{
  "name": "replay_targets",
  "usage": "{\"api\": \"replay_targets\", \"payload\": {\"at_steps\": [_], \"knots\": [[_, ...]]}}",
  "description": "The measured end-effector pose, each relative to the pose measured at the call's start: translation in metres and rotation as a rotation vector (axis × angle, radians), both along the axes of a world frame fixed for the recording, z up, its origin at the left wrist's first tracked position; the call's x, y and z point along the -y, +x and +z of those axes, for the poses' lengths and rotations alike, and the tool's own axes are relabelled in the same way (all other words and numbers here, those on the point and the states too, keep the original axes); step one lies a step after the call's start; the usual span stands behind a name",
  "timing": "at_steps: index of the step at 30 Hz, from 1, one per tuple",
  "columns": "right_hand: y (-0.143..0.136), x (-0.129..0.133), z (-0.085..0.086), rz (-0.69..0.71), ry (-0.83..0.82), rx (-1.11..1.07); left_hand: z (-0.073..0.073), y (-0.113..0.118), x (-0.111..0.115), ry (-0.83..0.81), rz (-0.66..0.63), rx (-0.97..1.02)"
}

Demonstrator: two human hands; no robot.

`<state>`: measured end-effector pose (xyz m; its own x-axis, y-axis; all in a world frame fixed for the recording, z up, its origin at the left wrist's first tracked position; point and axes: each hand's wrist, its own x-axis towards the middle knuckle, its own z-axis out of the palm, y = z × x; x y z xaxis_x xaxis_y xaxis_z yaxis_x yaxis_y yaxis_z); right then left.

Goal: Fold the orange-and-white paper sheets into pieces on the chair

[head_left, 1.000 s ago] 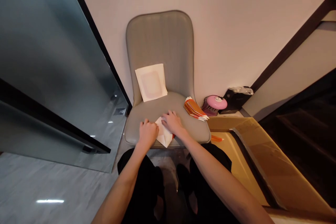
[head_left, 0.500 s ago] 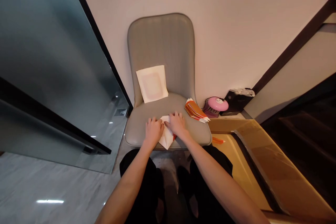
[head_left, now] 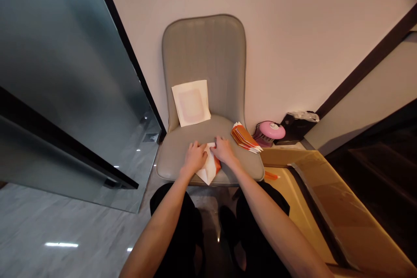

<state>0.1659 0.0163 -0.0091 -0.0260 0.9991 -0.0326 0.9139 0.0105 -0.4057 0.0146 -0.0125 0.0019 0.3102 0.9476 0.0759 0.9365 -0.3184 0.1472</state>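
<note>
A partly folded paper [head_left: 209, 170], white with a red-orange patch on its right side, lies at the front of the grey chair seat [head_left: 176, 152]. My left hand [head_left: 194, 157] presses on its left side, fingers bent over the edge. At its upper right edge, my right hand [head_left: 224, 150] has thumb and fingers closed on the paper. A stack of folded orange and white papers [head_left: 245, 138] rests at the seat's right edge. Leaning on the backrest is a square white sheet pile [head_left: 192, 103] with a faint pinkish square.
A cardboard box [head_left: 339, 208] stands open at the right, with an orange folded piece [head_left: 271, 176] inside. Behind it are a pink device [head_left: 272, 130] and a black box [head_left: 295, 128]. A glass door [head_left: 74, 74] with a dark frame is on the left.
My hands have shifted slightly on the paper, and more of its red-orange side shows at the right. The whole view has moved a little.
</note>
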Motion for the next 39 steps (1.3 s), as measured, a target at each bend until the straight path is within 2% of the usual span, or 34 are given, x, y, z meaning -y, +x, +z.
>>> {"api": "replay_targets", "payload": {"at_steps": [8, 16, 27, 35, 39], "knots": [[-0.001, 0.002, -0.005, 0.022, 0.017, 0.003, -0.008, -0.005, -0.007, -0.010, 0.004, 0.069], [-0.002, 0.000, -0.003, 0.018, 0.023, -0.010, -0.002, -0.004, -0.001, 0.003, -0.006, 0.047], [0.005, -0.012, -0.014, 0.037, 0.038, -0.135, -0.001, -0.002, 0.000, -0.004, 0.011, 0.037], [0.003, -0.014, -0.007, -0.020, 0.073, -0.398, -0.001, -0.003, 0.001, 0.003, -0.002, 0.041], [0.003, -0.012, -0.007, -0.046, 0.056, -0.356, 0.000, -0.004, 0.003, 0.007, -0.018, 0.055]]}}
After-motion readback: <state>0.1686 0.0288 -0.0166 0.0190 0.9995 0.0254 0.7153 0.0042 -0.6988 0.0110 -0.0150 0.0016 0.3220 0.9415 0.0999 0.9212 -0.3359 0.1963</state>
